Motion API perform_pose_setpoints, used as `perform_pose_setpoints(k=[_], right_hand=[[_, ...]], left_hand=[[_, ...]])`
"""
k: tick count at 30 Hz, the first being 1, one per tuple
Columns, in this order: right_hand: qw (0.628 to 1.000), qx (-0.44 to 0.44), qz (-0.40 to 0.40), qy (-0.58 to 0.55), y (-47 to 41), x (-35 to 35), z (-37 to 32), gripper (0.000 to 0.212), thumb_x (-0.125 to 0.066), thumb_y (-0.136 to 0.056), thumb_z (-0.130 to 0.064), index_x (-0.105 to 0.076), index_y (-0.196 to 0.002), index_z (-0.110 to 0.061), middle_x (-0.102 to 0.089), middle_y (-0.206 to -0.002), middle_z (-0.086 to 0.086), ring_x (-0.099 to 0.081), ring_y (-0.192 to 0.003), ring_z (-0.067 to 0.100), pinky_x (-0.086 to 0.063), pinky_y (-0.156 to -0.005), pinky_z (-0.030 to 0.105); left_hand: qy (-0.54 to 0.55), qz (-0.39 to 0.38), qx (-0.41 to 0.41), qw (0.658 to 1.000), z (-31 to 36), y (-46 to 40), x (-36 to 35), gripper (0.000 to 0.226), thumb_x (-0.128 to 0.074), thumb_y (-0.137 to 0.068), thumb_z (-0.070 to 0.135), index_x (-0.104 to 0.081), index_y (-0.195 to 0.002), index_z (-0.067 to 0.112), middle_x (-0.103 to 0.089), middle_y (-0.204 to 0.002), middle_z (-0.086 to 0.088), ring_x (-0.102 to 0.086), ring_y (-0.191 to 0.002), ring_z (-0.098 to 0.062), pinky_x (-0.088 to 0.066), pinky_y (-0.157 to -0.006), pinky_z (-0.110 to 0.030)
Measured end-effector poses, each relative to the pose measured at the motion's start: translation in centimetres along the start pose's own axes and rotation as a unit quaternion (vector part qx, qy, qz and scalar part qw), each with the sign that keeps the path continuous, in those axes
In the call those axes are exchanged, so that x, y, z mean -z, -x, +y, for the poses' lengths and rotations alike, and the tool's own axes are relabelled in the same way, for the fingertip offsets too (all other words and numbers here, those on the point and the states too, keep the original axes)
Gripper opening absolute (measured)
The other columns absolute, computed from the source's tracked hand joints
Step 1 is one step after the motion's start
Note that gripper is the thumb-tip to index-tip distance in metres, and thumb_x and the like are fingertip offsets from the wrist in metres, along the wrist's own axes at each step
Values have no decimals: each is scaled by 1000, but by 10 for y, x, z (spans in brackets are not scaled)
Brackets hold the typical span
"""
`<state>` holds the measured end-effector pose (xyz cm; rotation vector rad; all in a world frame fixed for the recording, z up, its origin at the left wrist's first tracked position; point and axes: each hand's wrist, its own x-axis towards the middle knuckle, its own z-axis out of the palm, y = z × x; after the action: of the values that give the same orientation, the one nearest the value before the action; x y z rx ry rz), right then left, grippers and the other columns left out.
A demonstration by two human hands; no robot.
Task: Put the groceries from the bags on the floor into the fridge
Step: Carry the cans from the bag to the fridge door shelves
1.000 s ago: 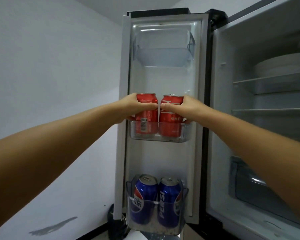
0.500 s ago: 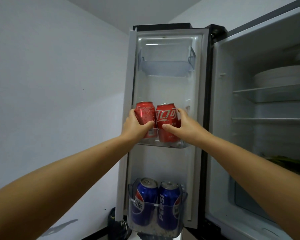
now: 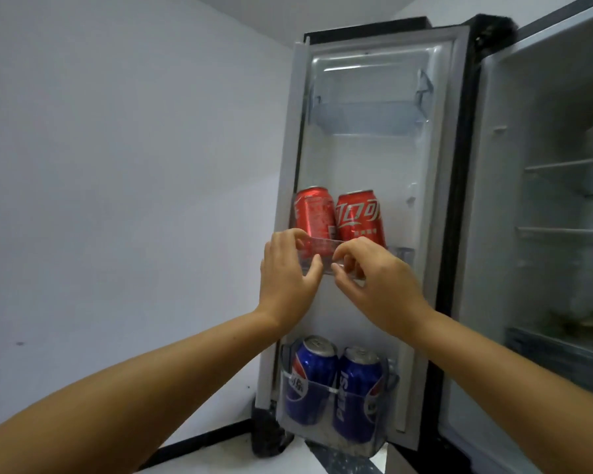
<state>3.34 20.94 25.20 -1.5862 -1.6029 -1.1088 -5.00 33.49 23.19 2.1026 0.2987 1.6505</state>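
Two red cans [image 3: 339, 217] standing upright, side by side and touching, in the middle door bin [image 3: 403, 254] of the open fridge door [image 3: 367, 159]. Two blue cans [image 3: 336, 381] seated likewise in the bottom door bin [image 3: 389, 381]. Four cans stowed, judged from present positions. Bags and floor out of view; remaining groceries cannot be assessed.

Left hand [image 3: 285, 275] in front of the middle bin's left end, fingers loosely spread, nothing gripped; contact with the bin rim cannot be confirmed. Right hand [image 3: 377, 278] in front of the bin's centre, fingers curled at the clear front rail; whether pinching the rail or merely near it cannot be told. No can held by either.

Top door bin [image 3: 367, 121] unoccupied. Spare room to the right of the red cans in the middle bin. Main compartment [image 3: 545, 200] open at right, wire shelves [image 3: 569, 164] visible, pale stacked dishes partly seen at the edge. Clear front rails stand low against the cans; judged a lift-over clearance for any further placement. Wall [image 3: 117, 200] close on the door's left side, limiting elbow room there.
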Motion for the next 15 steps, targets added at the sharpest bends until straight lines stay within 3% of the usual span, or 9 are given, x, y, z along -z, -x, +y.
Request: perform_pose_setpoints(k=[3, 8, 11, 15], right_hand=[[998, 10, -55, -6, 13, -32, -17, 18, -61, -87, -28, -62, -99, -16, -55, -84, -11, -43, -67, 0, -34, -57, 10], [982, -58, -171, -54, 22, -88, -68, 25, -53, -93, -35, -56, -114, -21, -60, -96, -9, -53, -72, 9, -44, -66, 25], [971, -60, -219, -78, 30, -138, -128, 29, -51, -93, -38, -53, -118, -23, -62, -101, -7, -57, -78, 11, -44, -67, 26], [922, -42, -373, -98, 57, -213, -240, 39, -50, -93, -39, -47, -128, -22, -57, -122, -3, -59, -98, 17, -47, -78, 30]], left_hand=[[-56, -23, 0, 998, -27, 24, 23, 25, -61, -89, 22, -50, -111, 15, -46, -101, 8, -46, -93, -12, -48, -88, -37], [-173, -103, 90, 975, -92, 68, 87, 23, -56, -90, 27, -53, -110, 17, -54, -102, 3, -52, -98, -17, -47, -91, -44], [-228, -132, 145, 954, -125, 107, 139, 27, -54, -91, 29, -54, -115, 16, -58, -110, -2, -55, -102, -19, -48, -93, -43], [-278, -158, 225, 920, -167, 177, 231, 28, -54, -92, 27, -53, -118, 16, -58, -114, -3, -55, -103, -18, -48, -94, -40]])
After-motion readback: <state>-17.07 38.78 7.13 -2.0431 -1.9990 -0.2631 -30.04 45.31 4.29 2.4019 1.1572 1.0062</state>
